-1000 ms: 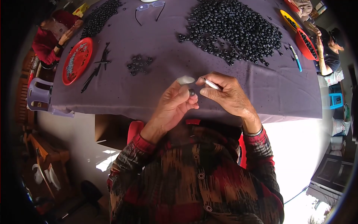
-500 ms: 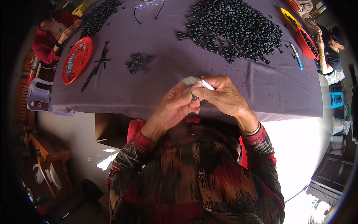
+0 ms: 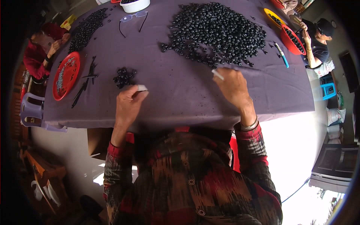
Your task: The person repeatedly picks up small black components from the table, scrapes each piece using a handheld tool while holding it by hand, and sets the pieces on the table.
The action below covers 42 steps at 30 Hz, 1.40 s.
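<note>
the purple-covered table sits a little differently in your view than one second ago, so your head seems to have moved slightly. on it, the big heap of black round pieces lies spread at the far side, with no clear change.

the main change is in your hands. half a second ago they met over one dark piece; now they are well apart. your right hand is near the close edge of the heap, and i cannot tell if it touches any piece. your left hand is just beside the small cluster of black pieces.

for the work, i judge this means the two-handed handling of that piece is broken off.

your right fingers pinch the slim white tool. your left thumb and finger look close together near the pale finger cover, but i cannot tell if they pinch something. the dark piece itself is not visible there; other such pieces lie in the heap and the cluster.
</note>
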Available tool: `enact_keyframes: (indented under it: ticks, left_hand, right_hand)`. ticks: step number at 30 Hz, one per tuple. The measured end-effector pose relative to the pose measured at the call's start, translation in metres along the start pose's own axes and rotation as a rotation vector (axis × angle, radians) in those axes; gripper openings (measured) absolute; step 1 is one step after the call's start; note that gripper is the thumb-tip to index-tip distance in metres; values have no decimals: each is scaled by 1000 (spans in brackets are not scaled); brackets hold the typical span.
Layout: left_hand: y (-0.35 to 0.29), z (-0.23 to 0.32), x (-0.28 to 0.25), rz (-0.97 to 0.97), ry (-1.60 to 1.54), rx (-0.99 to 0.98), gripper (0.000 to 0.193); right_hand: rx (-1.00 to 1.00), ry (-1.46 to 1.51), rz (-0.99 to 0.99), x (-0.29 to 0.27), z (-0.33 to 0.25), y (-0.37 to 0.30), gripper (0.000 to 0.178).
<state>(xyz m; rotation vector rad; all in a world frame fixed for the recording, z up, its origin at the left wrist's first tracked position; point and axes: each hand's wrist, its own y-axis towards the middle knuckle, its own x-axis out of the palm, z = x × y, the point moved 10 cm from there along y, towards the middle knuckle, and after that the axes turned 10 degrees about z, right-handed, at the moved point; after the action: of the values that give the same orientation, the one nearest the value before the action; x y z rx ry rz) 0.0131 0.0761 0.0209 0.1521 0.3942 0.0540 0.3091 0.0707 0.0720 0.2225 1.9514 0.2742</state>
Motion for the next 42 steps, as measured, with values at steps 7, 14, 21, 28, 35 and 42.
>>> enact_keyframes:
  ticks: [7,14,21,28,35,42]
  left_hand:
    - [14,-3,-45,331,278,177,14]
    - [1,7,-43,480,43,224,10]
    - [-52,28,85,-280,-733,-472,21]
    - [-70,27,99,-407,-1039,-646,16]
    - [-64,31,95,-423,-1100,-560,11]
    - [-61,20,95,-261,-1105,-611,16]
  right_hand:
    - [50,2,138,17,29,27,21]
    - [-20,-34,201,13,7,26,21]
    - [-312,543,46,-18,-99,-23,18]
    - [-368,544,28,-10,-116,-44,18]
    - [-371,622,80,-11,-116,-49,22]
    - [-459,511,270,-14,-120,-57,30]
